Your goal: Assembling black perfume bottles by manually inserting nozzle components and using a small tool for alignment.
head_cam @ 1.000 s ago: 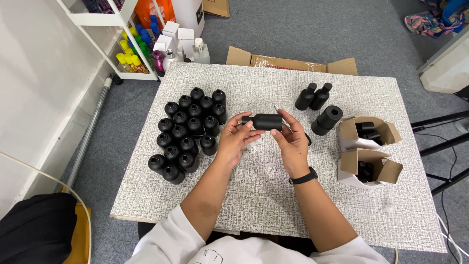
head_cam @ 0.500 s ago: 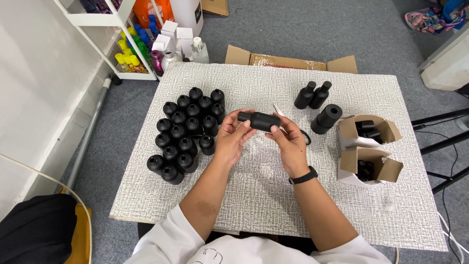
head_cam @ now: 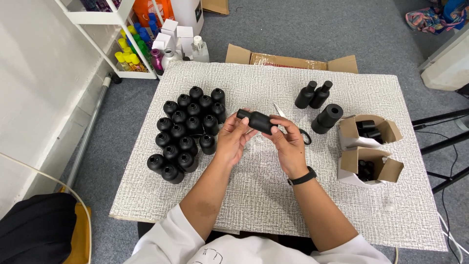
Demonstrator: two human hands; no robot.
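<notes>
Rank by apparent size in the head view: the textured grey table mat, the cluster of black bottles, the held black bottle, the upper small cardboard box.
1. Textured grey table mat
2. Cluster of upright black bottles
3. Upper small cardboard box
4. Black bottle held by both hands, though held closer to the camera

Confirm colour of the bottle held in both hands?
Matte black bottle, held between left hand and right hand; head view shows it.

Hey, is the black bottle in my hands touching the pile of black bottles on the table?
Apart. The head view shows the held bottle gripped between the left hand and right hand, with bare table separating it from the cluster of bottles.
</notes>
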